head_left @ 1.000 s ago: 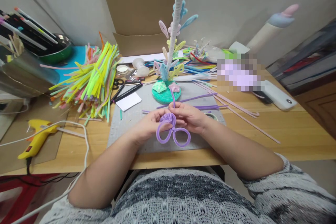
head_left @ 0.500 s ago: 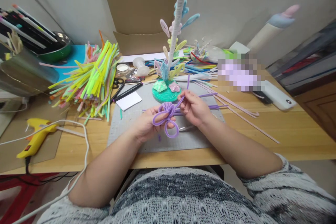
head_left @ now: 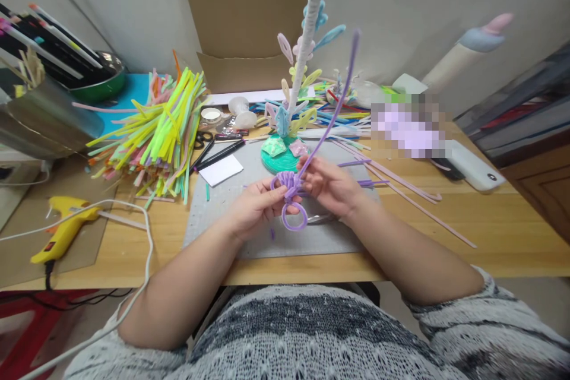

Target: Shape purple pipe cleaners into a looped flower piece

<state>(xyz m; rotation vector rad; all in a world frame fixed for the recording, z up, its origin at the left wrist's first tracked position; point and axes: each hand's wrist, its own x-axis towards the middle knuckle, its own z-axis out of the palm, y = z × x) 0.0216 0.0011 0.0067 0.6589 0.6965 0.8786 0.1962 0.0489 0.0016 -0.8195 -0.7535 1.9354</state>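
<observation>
My left hand (head_left: 260, 205) is closed on a purple pipe-cleaner flower (head_left: 294, 216), whose bent loops stick out past the thumb and fingers. From the flower a long purple pipe-cleaner end (head_left: 332, 122) rises up and to the right. My right hand (head_left: 329, 185) pinches that end close to the flower. Just behind both hands stands a teal round base (head_left: 279, 161) carrying a white wrapped stem (head_left: 307, 35) with pastel pipe-cleaner flowers and leaves. More purple pipe cleaners (head_left: 371, 183) lie on the grey cutting mat (head_left: 249, 243), partly hidden by my right hand.
A thick bundle of coloured pipe cleaners (head_left: 164, 136) lies left of the mat. Nearby are black scissors (head_left: 203, 139), pens (head_left: 221, 155) and a white card (head_left: 221, 170). A yellow glue gun (head_left: 66, 228) trails its white cord past my left arm. Pink pipe cleaners (head_left: 414, 211) lie at right.
The free purple end now stands long and straight upward, where before it was bent near my right fingers. The flower has turned in my left hand, and its lower loop faces differently.
</observation>
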